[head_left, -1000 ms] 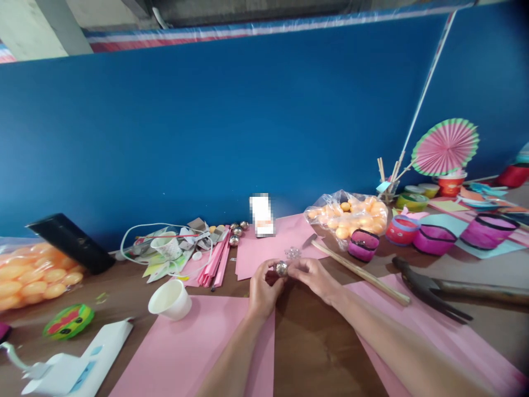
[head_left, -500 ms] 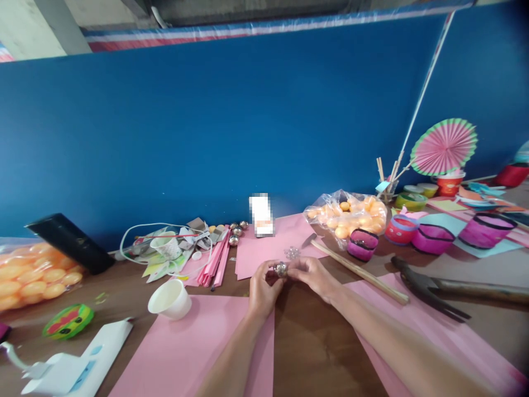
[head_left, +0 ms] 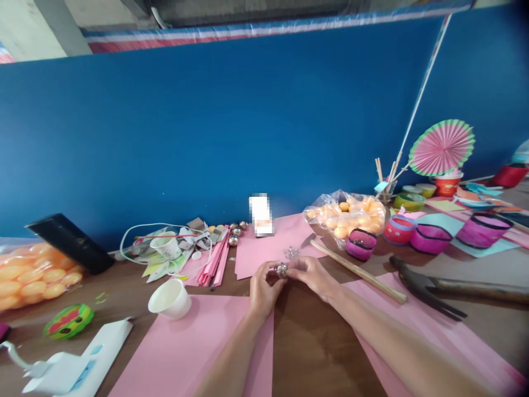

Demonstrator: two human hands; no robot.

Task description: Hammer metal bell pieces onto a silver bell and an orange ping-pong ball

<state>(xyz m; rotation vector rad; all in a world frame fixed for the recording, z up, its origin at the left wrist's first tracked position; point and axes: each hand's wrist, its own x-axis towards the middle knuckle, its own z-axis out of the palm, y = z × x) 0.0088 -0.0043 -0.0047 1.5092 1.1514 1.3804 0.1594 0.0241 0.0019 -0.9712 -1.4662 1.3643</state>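
Note:
My left hand pinches a small shiny silver ball between thumb and fingers, just above the brown table. From the other side, the fingertips of my right hand are pressed together against the ball; whether they also hold some small piece is hidden. Just beyond my fingers lies a small heap of clear, glinting bits at the edge of a pink sheet. Several more silver balls sit together farther back, beside a bundle of pink strips.
A white paper cup stands on a pink sheet at left. A wooden-handled tool and a claw hammer lie at right. Behind them are a bag of orange balls and magenta fabric containers. A blue partition closes off the back.
Both hands stay together around the silver ball with hardly any movement. The view has shifted very slightly, and the things at right appear a little farther left.

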